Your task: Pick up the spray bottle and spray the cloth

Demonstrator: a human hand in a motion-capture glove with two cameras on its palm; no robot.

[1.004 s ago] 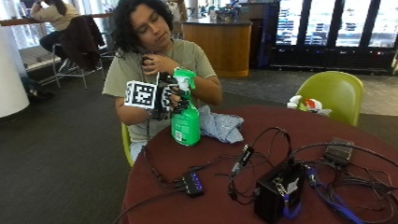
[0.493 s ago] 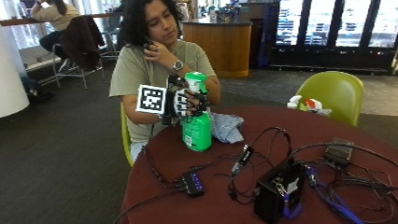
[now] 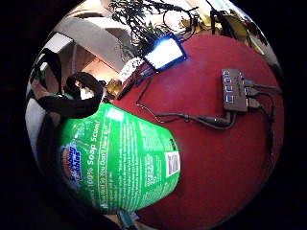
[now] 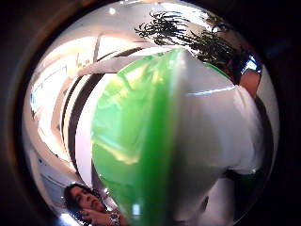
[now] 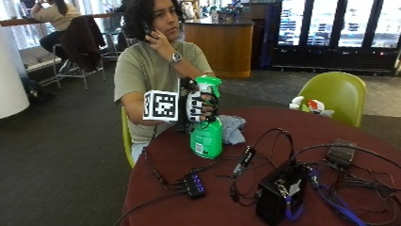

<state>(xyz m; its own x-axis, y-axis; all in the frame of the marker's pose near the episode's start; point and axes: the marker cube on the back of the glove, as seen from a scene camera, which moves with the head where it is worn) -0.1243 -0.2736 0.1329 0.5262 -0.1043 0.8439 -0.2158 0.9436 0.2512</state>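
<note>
Evenly lit indoors: daylight from windows (image 5: 100,7) far left, softer over the near table (image 5: 181,160). Only faint shadow under the bottle (image 5: 206,139) and cables (image 5: 269,141). Pale reflections across the glass doors (image 5: 325,28) far right. Seen from the thumb side, streaked with white glare on the green plastic, the ceiling behind washed out bright. Seen from the little-finger side, darker red tabletop, with a panel (image 3: 165,51) blown white and a hub (image 3: 235,91) glowing blue.

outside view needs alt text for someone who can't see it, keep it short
A seated person's gloved right hand grips the neck of a green spray bottle standing upright on a round red table. A blue-grey cloth lies just behind the bottle, and cables and a black box sit nearer the camera.
</note>
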